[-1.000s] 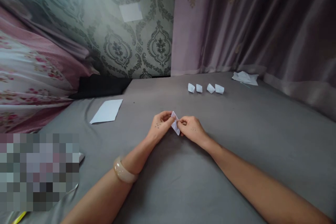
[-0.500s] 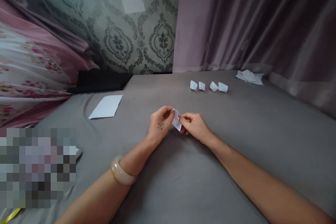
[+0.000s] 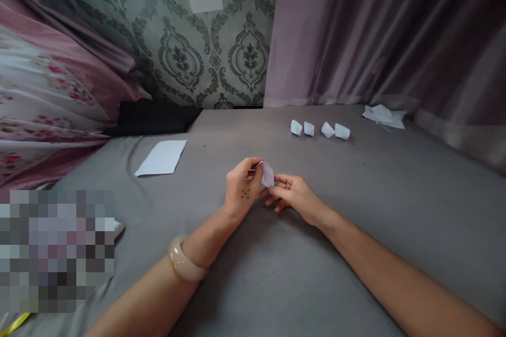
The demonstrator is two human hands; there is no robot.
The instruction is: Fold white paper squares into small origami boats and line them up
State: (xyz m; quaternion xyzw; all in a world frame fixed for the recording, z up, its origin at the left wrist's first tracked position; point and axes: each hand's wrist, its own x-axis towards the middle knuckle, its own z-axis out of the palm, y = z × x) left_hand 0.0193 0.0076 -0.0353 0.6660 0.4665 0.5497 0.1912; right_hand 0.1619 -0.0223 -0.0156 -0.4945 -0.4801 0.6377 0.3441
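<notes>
A small folded piece of white paper (image 3: 268, 174) is raised over the grey sheet, standing on edge between my hands. My left hand (image 3: 243, 184) pinches its upper left edge between thumb and fingers; a pale bangle (image 3: 187, 260) circles that wrist. At the paper's lower right edge, my right hand (image 3: 296, 195) holds it lightly with thumb and index finger. The other right fingers are loosely spread below the paper. Beyond the hands, several small folded white paper shapes (image 3: 309, 129) sit in a row on the sheet.
A flat stack of white paper (image 3: 162, 158) lies on the left of the grey sheet (image 3: 253, 284). Loose paper scraps (image 3: 383, 116) lie at the back right by the curtain (image 3: 343, 31). Black cloth (image 3: 154, 116) is at the back left. A pixelated area covers the lower left.
My right fingers have loosened and spread, and the right hand has shifted slightly lower. The folded paper has turned, showing a broader face. The camera view has shifted a little.
</notes>
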